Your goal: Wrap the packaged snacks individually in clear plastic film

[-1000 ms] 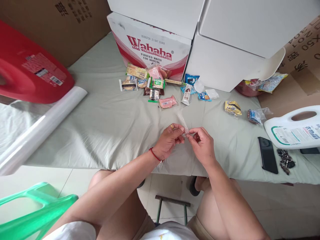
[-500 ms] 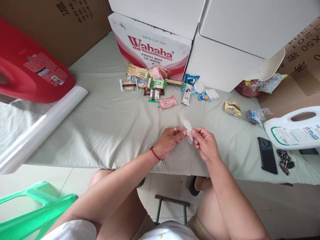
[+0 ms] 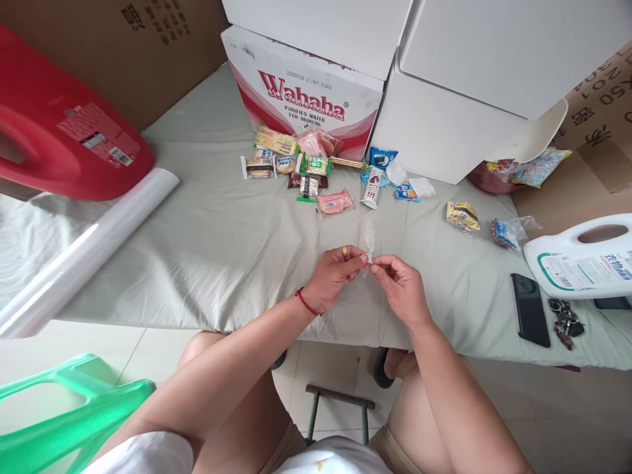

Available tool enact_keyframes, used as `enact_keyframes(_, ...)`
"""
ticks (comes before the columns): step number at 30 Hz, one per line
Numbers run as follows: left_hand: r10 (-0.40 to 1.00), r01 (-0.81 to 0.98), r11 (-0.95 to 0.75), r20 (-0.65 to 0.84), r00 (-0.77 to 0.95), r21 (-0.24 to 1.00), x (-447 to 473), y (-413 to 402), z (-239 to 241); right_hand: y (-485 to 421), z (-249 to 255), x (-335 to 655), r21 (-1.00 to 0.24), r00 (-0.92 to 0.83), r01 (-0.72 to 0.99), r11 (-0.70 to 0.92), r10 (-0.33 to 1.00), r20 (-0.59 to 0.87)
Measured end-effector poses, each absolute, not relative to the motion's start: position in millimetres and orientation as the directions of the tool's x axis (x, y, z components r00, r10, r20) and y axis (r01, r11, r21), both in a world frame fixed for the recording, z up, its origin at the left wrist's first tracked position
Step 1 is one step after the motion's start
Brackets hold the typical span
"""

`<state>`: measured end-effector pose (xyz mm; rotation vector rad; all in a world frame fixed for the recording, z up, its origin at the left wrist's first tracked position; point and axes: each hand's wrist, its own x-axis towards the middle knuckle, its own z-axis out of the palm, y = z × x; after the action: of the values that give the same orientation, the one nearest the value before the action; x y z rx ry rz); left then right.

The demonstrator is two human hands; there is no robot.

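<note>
A crumpled clear plastic bag (image 3: 367, 235) is pinched between my two hands over the cloth-covered surface (image 3: 237, 263). My left hand (image 3: 336, 273), with a ring and a red bracelet at the wrist, grips it from the left. On the other side my right hand (image 3: 401, 284) pinches it with thumb and fingertips, close against the left fingers. Beyond the hands lie a pink packet (image 3: 336, 201), a white wrapped snack bar (image 3: 371, 187) and a pile of wrapped snacks (image 3: 309, 164). Crumpled clear plastic (image 3: 421, 187) rests beside a small blue packet (image 3: 406, 191).
Behind the snacks stand a Wahaha carton (image 3: 301, 92) and white boxes (image 3: 434, 125). On the left are a red jug (image 3: 74, 131) and a plastic roll (image 3: 99, 243). To the right lie a yellow packet (image 3: 462, 216), phone (image 3: 530, 309), keys (image 3: 565, 321) and white detergent bottle (image 3: 582, 257).
My right hand has moved left and slightly down, closer to the left fingers. The plastic bag is drawn narrower and stands more upright. The view has shifted slightly.
</note>
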<state>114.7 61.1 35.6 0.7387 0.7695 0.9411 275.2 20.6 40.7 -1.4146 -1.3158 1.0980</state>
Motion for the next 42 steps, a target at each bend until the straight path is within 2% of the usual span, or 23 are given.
enact_keyframes(6,0.919,-0.383,0.327,-0.196,0.343,0.864,112.9,59.9,34.4,24.2,48.1,276.4,-0.958,0.049,-0.184,-0.220,0.971,-0.233)
enact_keyframes(9,0.943,-0.287,0.209,-0.115,0.312,0.935,114.5,57.9,32.3,24.8,49.9,277.9,-0.932,0.061,-0.269,-0.242,0.962,-0.267)
enact_keyframes(13,0.947,-0.205,0.136,-0.067,0.313,0.969,117.7,55.2,30.9,25.1,48.9,277.2,-0.919,0.083,-0.302,-0.254,0.953,-0.291)
enact_keyframes(21,0.957,-0.202,0.158,-0.099,0.272,0.967,116.2,57.6,30.7,26.1,50.4,276.6,-0.896,0.057,-0.365,-0.254,0.954,-0.293)
enact_keyframes(23,0.955,-0.228,0.231,-0.176,0.237,0.946,116.5,58.6,31.7,24.9,51.9,276.1,-0.900,0.030,-0.357,-0.249,0.960,-0.278)
enact_keyframes(25,0.916,-0.299,0.378,-0.307,0.257,0.876,116.8,59.6,33.4,23.1,53.4,274.8,-0.901,-0.012,-0.365,-0.235,0.969,-0.248)
enact_keyframes(27,0.831,-0.363,0.539,-0.409,0.378,0.760,115.9,61.2,35.5,20.9,54.2,273.2,-0.903,-0.065,-0.370,-0.219,0.975,-0.211)
enact_keyframes(29,0.778,-0.416,0.611,-0.412,0.475,0.674,113.5,64.0,37.8,19.0,54.0,272.3,-0.907,-0.114,-0.359,-0.219,0.975,-0.190)
enact_keyframes(32,0.842,-0.520,0.534,-0.366,0.396,0.666,107.5,70.3,41.8,18.3,52.8,274.3,-0.901,-0.152,-0.355,-0.248,0.967,-0.205)
enact_keyframes(36,0.927,-0.524,0.372,-0.282,0.246,0.766,101.2,75.3,46.5,23.9,53.7,282.9,-0.909,-0.108,-0.336,-0.248,0.969,-0.224)
enact_keyframes(39,0.933,-0.453,0.334,-0.220,0.286,0.826,100.7,72.7,47.3,29.1,56.9,288.6,-0.935,-0.015,-0.275,-0.223,0.974,-0.228)
enact_keyframes(42,0.908,-0.388,0.329,-0.176,0.380,0.861,102.3,68.2,44.9,30.0,60.0,290.4,-0.933,-0.020,-0.272,-0.235,0.971,-0.239)
